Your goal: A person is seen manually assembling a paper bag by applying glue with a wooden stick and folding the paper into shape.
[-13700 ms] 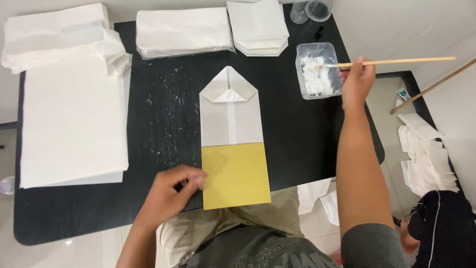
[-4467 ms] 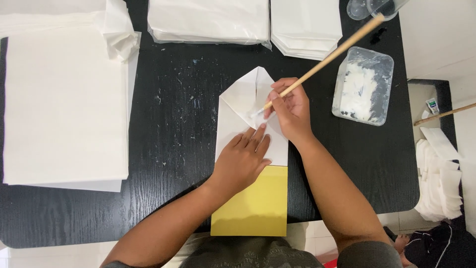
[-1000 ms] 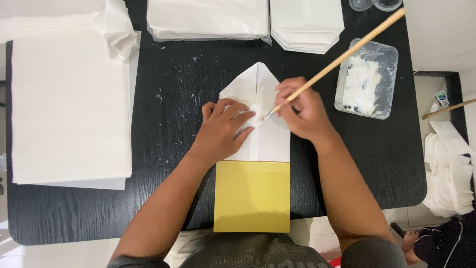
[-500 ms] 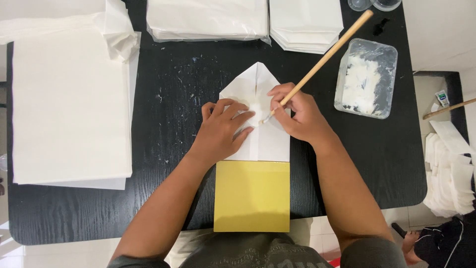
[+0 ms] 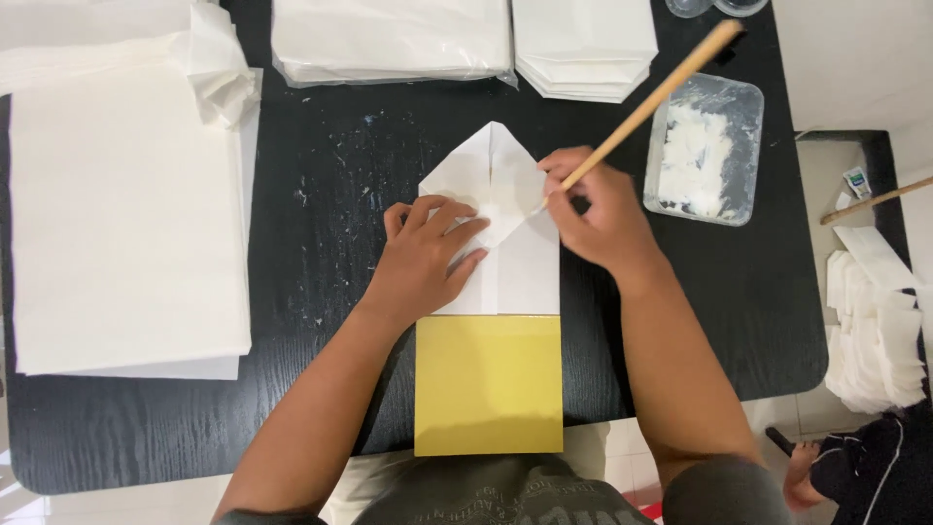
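A folded white paper with a pointed top lies in the middle of the black table; its lower part is a yellow panel. My left hand lies flat on the white paper's left side, fingers spread, holding it down. My right hand grips a long wooden stick, whose lower tip touches the paper near its right fold.
A clear plastic tub of white paste stands to the right. Stacks of white paper lie at the left and along the back. More white sheets and another stick lie off the table's right edge.
My right hand has shifted the stick's tip slightly along the paper's right fold. My left hand has stayed pressed on the paper.
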